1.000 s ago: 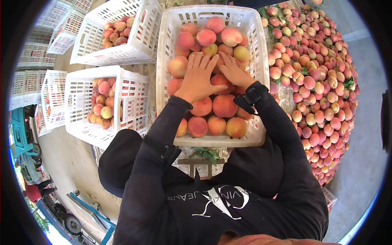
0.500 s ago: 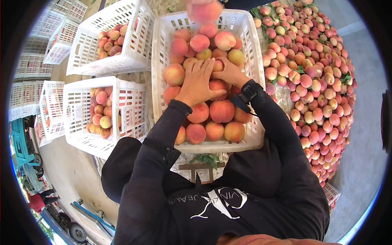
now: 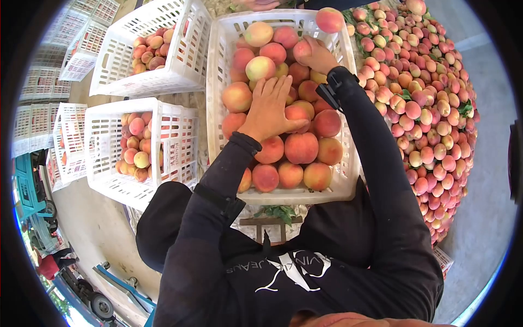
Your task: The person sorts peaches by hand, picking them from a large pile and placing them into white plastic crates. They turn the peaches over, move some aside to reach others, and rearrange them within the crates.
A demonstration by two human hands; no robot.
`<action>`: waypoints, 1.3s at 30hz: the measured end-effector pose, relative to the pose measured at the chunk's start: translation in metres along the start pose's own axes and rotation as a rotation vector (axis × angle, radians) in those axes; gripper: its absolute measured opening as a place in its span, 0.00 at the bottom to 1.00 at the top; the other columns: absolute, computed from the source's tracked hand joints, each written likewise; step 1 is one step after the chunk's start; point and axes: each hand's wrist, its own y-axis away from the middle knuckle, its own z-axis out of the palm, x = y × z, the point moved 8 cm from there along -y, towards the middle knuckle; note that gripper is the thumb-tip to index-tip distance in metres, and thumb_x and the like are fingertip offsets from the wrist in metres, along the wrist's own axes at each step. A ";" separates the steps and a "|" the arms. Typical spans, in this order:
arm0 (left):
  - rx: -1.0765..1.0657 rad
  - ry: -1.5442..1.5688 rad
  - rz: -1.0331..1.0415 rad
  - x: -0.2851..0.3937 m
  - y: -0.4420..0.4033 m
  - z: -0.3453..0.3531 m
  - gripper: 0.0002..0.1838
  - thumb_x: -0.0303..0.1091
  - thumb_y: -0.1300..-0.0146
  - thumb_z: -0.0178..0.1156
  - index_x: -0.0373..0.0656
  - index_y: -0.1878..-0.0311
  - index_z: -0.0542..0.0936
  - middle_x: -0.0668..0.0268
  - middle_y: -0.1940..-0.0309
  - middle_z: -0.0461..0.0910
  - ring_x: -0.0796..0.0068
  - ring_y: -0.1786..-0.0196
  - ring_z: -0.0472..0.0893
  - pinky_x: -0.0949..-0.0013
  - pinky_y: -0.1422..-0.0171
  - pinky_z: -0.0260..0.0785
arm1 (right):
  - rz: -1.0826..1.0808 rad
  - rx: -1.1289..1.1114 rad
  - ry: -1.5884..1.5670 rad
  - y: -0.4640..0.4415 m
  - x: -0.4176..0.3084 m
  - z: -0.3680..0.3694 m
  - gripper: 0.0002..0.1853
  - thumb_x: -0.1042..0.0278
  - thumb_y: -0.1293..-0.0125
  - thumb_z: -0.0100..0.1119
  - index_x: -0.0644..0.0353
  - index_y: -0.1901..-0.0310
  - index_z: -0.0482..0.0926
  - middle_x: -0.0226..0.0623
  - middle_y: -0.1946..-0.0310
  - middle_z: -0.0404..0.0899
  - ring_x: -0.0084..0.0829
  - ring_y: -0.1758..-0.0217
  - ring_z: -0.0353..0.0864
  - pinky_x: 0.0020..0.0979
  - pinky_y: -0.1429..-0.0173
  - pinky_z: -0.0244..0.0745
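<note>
A white slatted plastic crate [image 3: 215, 65] of peaches stands in front of my knees. My left hand [image 3: 268, 109] lies palm down over the peaches in its middle, fingers spread, with the thumb along a red-orange peach [image 3: 297, 115]. Farther up and to the right, my right hand [image 3: 320, 58] has its fingers curled on a pinkish peach [image 3: 301, 50]; its palm side is hidden. A yellow-pink peach [image 3: 260, 68] lies just beyond my left fingertips. Near the crate's far right corner is a red peach [image 3: 329, 20].
A large heap of loose peaches [image 3: 419, 109] spreads along the right. Two white crates, one upper [image 3: 188, 49] and one lower [image 3: 177, 133], hold peaches on the left. Another person's hand [image 3: 255, 4] shows at the top edge. More crates [image 3: 38, 87] are stacked far left.
My right hand has moved away from my left, toward the crate's far right. The other person's hand has drawn back, and more peaches now lie at the crate's far end.
</note>
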 end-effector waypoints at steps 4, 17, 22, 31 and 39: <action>-0.003 0.008 -0.015 -0.002 -0.001 0.002 0.57 0.64 0.54 0.69 0.31 0.29 0.63 0.51 0.34 0.69 0.54 0.31 0.65 0.48 0.21 0.44 | 0.106 0.001 0.082 0.006 -0.001 -0.005 0.44 0.44 0.47 0.67 0.59 0.32 0.66 0.59 0.40 0.73 0.56 0.38 0.75 0.45 0.34 0.72; 0.014 -0.068 -0.001 0.004 -0.005 -0.001 0.55 0.60 0.54 0.71 0.38 0.27 0.61 0.50 0.33 0.68 0.52 0.31 0.66 0.47 0.23 0.49 | -0.049 -0.093 -0.178 0.137 -0.057 0.013 0.33 0.58 0.28 0.47 0.69 0.27 0.56 0.60 0.31 0.65 0.52 0.26 0.62 0.40 0.24 0.58; -0.004 -0.105 0.092 0.021 -0.015 0.014 0.49 0.56 0.49 0.67 0.45 0.26 0.63 0.51 0.32 0.68 0.51 0.34 0.70 0.44 0.26 0.53 | 0.054 -0.220 -0.522 0.138 -0.052 0.016 0.31 0.62 0.24 0.44 0.67 0.25 0.53 0.53 0.25 0.57 0.42 0.21 0.56 0.33 0.21 0.50; 0.054 -0.080 0.043 0.023 -0.012 0.011 0.34 0.49 0.49 0.64 0.42 0.39 0.75 0.53 0.40 0.72 0.51 0.40 0.72 0.44 0.28 0.55 | -0.119 -0.260 0.077 0.045 -0.133 -0.015 0.25 0.54 0.37 0.61 0.58 0.42 0.76 0.40 0.62 0.84 0.33 0.55 0.85 0.33 0.55 0.78; 0.146 -0.060 0.035 0.021 -0.010 0.002 0.28 0.49 0.47 0.62 0.43 0.46 0.80 0.53 0.39 0.73 0.47 0.36 0.70 0.41 0.25 0.52 | 0.086 -0.642 -0.437 0.019 -0.116 0.064 0.35 0.59 0.41 0.70 0.58 0.34 0.69 0.37 0.53 0.80 0.27 0.52 0.81 0.27 0.52 0.78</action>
